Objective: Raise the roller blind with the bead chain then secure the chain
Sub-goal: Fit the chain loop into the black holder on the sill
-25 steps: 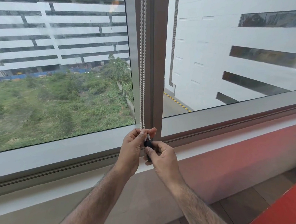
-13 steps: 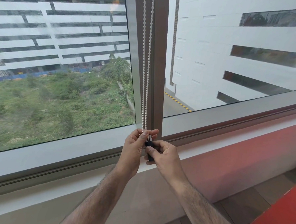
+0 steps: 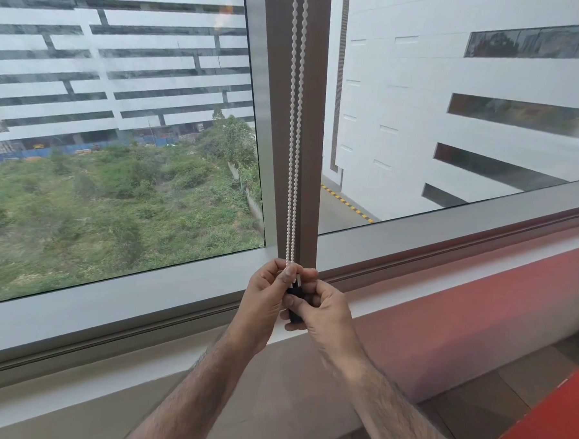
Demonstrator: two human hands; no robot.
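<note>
A white bead chain (image 3: 295, 125) hangs as two taut strands down the brown window mullion (image 3: 315, 120), from the top edge to my hands. My left hand (image 3: 265, 298) pinches both strands at their lower end, thumb and forefinger closed on them. My right hand (image 3: 322, 310) grips a small black chain holder (image 3: 295, 293) just below, fingers wrapped around it; most of the holder is hidden between my hands. The roller blind itself is out of view above.
The grey window sill (image 3: 143, 299) runs below both panes. A red wall band (image 3: 478, 296) and a dark tiled floor (image 3: 472, 413) lie to the lower right. Outside are white buildings and green scrub.
The two chain strands have shifted slightly right along the mullion and drawn straighter. Both hands stay together at the chain's lower end, on the black holder.
</note>
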